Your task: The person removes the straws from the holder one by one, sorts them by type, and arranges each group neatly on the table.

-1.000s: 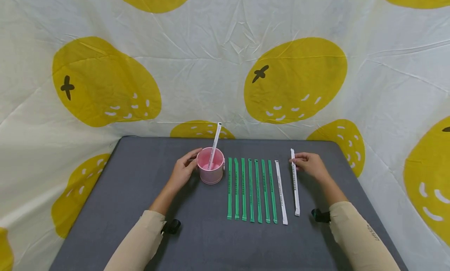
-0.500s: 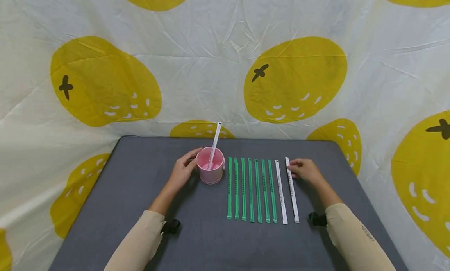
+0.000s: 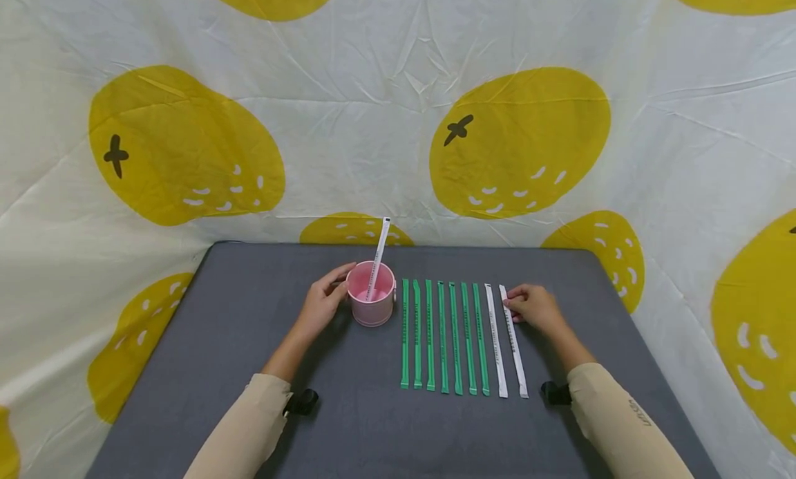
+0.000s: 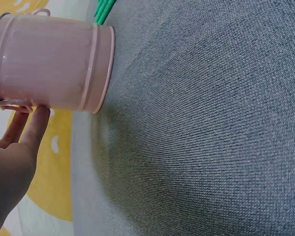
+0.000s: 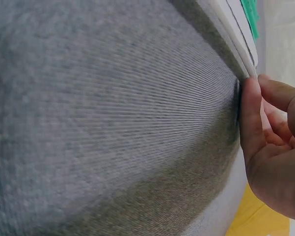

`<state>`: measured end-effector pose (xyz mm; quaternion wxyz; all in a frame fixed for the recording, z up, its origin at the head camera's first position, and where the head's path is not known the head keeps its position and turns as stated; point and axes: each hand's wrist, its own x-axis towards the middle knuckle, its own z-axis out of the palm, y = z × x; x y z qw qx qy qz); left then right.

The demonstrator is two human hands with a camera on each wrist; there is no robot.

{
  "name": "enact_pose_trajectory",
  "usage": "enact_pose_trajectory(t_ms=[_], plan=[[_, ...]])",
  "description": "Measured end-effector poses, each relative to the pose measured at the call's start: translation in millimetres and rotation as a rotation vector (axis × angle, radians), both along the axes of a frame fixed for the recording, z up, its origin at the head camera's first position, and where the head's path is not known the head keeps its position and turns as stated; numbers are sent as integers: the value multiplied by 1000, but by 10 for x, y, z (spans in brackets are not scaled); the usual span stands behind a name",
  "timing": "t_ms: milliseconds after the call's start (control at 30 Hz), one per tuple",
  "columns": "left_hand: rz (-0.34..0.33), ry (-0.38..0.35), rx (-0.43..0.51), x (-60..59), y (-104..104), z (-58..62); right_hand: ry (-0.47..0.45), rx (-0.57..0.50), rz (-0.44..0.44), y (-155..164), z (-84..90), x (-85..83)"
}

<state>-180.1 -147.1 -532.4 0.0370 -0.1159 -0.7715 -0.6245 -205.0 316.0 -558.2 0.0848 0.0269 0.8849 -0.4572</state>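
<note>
A pink cup (image 3: 372, 304) stands on the grey table (image 3: 249, 320) with one white wrapped straw (image 3: 378, 256) leaning in it. My left hand (image 3: 322, 303) holds the cup's left side; the left wrist view shows its fingers (image 4: 25, 127) against the cup's wall (image 4: 49, 64). Right of the cup lie several green wrapped straws (image 3: 443, 335) in a neat row, then two white wrapped straws (image 3: 495, 341). My right hand (image 3: 532, 306) pinches the far end of the rightmost white straw (image 3: 514, 344), its thumb (image 5: 246, 113) beside that end (image 5: 233, 34).
A cloth backdrop (image 3: 398, 119) printed with yellow oranges rises behind and beside the table. The table's far edge (image 3: 398, 245) runs just behind the cup. Bare grey surface lies left of the cup and in front of the straws.
My right hand has slid the rightmost white straw leftward and straightened it, so it now lies close beside the other white straw. The left hand and cup have stayed put.
</note>
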Motion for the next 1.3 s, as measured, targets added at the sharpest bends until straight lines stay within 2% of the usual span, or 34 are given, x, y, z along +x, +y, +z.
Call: enact_pose_trajectory(t_ms=[333, 767, 1067, 1167, 1300], plan=[[6, 10, -3, 18, 2, -4, 68, 114, -38, -56, -34, 9], [-4, 20, 12, 1, -3, -28, 102, 230, -23, -55, 29, 39], [-1, 8, -9, 0, -6, -23, 184, 282, -11, -133, 222, -35], [3, 10, -7, 8, -4, -19, 219, 263, 22, -242, 318, -53], [6, 16, -9, 13, 3, -21, 255, 178, 89, -463, 451, -80]])
